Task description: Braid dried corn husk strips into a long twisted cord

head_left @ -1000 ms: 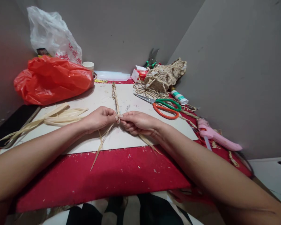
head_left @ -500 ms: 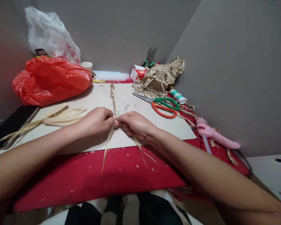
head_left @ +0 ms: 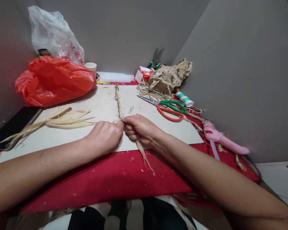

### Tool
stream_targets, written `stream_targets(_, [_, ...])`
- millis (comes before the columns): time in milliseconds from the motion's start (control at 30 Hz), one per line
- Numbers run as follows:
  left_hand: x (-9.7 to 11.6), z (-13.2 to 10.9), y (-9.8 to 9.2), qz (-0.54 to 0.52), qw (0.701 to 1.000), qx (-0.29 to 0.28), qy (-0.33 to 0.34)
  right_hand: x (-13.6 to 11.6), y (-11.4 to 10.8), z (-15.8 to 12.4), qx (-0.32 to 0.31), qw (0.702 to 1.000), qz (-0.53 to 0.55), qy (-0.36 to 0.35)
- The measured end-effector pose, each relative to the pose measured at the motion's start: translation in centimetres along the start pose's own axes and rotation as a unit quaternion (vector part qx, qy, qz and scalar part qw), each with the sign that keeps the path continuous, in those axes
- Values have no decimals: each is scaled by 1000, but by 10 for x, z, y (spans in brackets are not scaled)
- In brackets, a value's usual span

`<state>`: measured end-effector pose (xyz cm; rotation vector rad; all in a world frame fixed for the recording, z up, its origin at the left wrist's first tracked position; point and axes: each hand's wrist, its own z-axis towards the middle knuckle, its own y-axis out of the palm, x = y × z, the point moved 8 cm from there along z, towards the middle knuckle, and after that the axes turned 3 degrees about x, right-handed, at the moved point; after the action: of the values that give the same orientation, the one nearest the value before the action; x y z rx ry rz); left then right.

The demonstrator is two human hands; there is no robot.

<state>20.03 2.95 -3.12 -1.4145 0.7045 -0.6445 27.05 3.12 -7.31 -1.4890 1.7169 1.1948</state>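
Note:
A thin braided cord of dry husk [head_left: 118,100] runs away from me over the white board [head_left: 96,95]. At its near end my left hand [head_left: 108,134] is closed, knuckles up, with its fingertips hidden. Against it, my right hand [head_left: 140,127] pinches the cord's end between thumb and fingers. A loose husk strip [head_left: 142,155] hangs below the right hand, split at its tip over the red cloth. Left of the hands lies a bundle of pale dry husk leaves [head_left: 67,119].
Scissors [head_left: 169,107] with green and orange handles lie right of the cord. Behind them sit coiled rope [head_left: 170,76] and a white-green bottle [head_left: 184,99]. A pink glue gun [head_left: 217,137] rests at the right. At left are a red plastic bag [head_left: 55,83] and a dark phone-like slab [head_left: 12,127].
My left hand has turned knuckles-up and come lower, nearer me. The strip that hung beneath it is now out of sight. My right hand stays at the cord's end. The view shifted slightly.

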Motion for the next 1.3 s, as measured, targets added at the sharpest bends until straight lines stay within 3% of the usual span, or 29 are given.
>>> stream_targets(167, [0, -1, 2, -21, 1000, 19, 5, -1, 1, -1, 27, 1000, -3, -12])
stream_targets(500, [5, -2, 3, -6, 1000, 23, 12, -1, 5, -1, 3, 1000, 18, -25])
stream_targets(700, [30, -16, 2, 5, 996, 19, 92, 0, 3, -2, -6, 1000, 27, 4])
stream_targets(833, [51, -35, -19, -77, 979, -29, 188, 2, 0, 0, -24, 999, 31, 10])
stream_targets(867, [47, -33, -30, -124, 977, -13, 174, 2, 0, 0, -28, 999, 31, 7])
stream_targets(933, [18, -22, -54, -221, 969, 74, 78, 0, -2, 1, -35, 999, 29, 0])
stream_targets(1000, [-20, -9, -63, -300, 938, 167, -39, -1, -1, 1, -44, 999, 25, -3])
stream_targets(1033, [-34, -3, -58, -342, 919, 182, -77, -1, -1, 1, -49, 999, 21, -2])
stream_targets(1100, [-47, 13, -28, -454, 876, 108, -119, -2, 0, 1, -57, 998, 9, 1])
stream_targets(1200, [-37, 22, 20, -604, 782, -61, -141, -3, 1, 1, -72, 997, -20, 0])
stream_targets(1300, [-26, 18, 35, -645, 742, -125, -134, -3, -1, 1, -77, 996, -42, 7])
